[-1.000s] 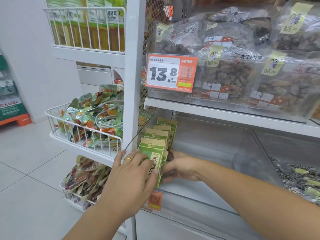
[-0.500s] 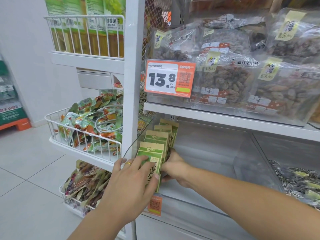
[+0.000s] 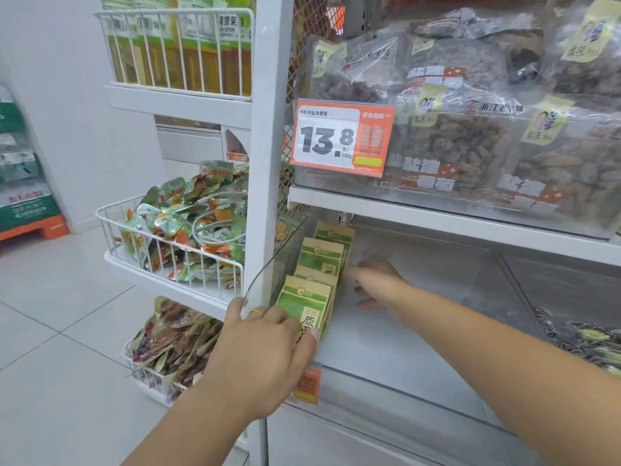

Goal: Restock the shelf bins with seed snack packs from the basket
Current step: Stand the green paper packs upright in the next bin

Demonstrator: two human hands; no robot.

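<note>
Several green-and-tan seed snack packs [image 3: 307,297] stand upright in a row at the left end of a clear shelf bin [image 3: 403,334]. My left hand [image 3: 265,348] rests against the front face of the front pack, thumb at its right edge, a ring on one finger. My right hand [image 3: 376,284] is inside the bin on the right side of the row. Its index finger is stretched out and touches the packs midway along the row; the other fingers are loose. The basket is out of view.
A white upright post [image 3: 265,129] borders the bin on the left. Wire baskets beyond it hold green-orange packs [image 3: 174,230] and brown packs [image 3: 174,344]. Above are clear bags of dried fruit [image 3: 453,146] and a 13.8 price tag [image 3: 341,137]. The neighbouring bin holds small seed packets [image 3: 591,338].
My right hand has slid from the front packs back along the side of the row, with its index finger now stretched out. My left hand stays on the front pack.
</note>
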